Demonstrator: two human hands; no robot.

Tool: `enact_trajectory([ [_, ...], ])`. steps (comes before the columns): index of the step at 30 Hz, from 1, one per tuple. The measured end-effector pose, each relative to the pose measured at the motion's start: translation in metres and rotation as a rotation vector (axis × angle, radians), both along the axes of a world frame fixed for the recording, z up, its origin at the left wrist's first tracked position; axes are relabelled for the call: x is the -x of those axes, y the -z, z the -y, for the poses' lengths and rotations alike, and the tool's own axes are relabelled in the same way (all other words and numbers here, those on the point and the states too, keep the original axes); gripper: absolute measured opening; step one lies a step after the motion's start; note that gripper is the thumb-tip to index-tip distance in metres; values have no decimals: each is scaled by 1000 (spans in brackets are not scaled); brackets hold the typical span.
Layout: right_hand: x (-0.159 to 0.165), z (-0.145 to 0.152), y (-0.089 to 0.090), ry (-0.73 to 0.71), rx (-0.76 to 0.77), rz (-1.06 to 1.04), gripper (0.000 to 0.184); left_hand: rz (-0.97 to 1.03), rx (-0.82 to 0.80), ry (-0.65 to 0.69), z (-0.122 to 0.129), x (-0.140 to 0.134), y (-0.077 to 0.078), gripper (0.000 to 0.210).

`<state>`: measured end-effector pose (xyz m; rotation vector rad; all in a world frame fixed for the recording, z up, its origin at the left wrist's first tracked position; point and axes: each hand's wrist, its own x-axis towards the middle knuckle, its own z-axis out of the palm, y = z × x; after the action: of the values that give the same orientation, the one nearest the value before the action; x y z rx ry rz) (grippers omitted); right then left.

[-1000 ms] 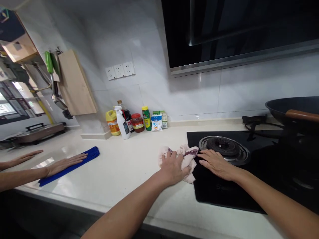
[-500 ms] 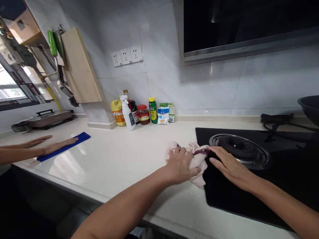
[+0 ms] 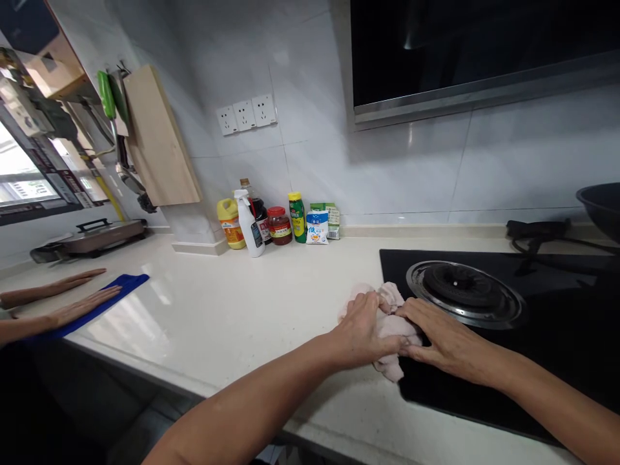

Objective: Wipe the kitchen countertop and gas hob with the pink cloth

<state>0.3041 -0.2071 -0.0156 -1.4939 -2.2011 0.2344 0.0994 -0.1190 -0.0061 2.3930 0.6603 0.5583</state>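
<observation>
A crumpled pale pink cloth [image 3: 394, 329] lies bunched across the left edge of the black cooktop [image 3: 465, 381], partly on the white counter [image 3: 232, 303]. My left hand [image 3: 361, 332] presses on the cloth's left side with its fingers curled into it. From the right, my right hand [image 3: 438, 336] grips the cloth's other side between thumb and fingers. Some of the cloth is hidden beneath both hands. Just beyond my right hand is the round burner [image 3: 465, 294].
Along the wall stand a white spray bottle [image 3: 249, 226], a red-lidded jar [image 3: 279, 226], a green bottle [image 3: 297, 218] and a salt packet [image 3: 317, 227]. At far left, another person's hand [image 3: 84, 307] rests on a blue cloth [image 3: 128, 282]. A wok [image 3: 603, 206] sits at right.
My right hand has closed onto the pink cloth, and my left hand has shifted right with it, bunching it tighter. The other person's blue cloth has slid left and nearer the counter's front.
</observation>
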Motion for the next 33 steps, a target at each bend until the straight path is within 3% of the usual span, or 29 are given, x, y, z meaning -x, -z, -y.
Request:
enact_trajectory([
  [8, -12, -3, -6, 11, 20, 60, 18, 285, 23, 165, -5, -4, 2, 42],
  [13, -15, -1, -8, 51, 8, 10, 29, 425, -24, 49, -8, -9, 7, 31],
  [16, -7, -2, -4, 76, -30, -8, 48, 435, 24, -45, -8, -13, 11, 27],
  [20, 7, -3, 2, -13, 21, 27, 64, 413, 66, -93, -7, -16, 12, 24],
  [27, 9, -4, -4, 3, -53, 100, 23, 418, 126, -124, -8, -14, 11, 26],
  [30, 1, -9, -3, 62, -103, 144, 22, 409, 111, -147, -9, -11, 10, 27],
  [33, -13, -17, 1, 209, -118, 181, 21, 398, 77, -161, -10, -9, 8, 27],
])
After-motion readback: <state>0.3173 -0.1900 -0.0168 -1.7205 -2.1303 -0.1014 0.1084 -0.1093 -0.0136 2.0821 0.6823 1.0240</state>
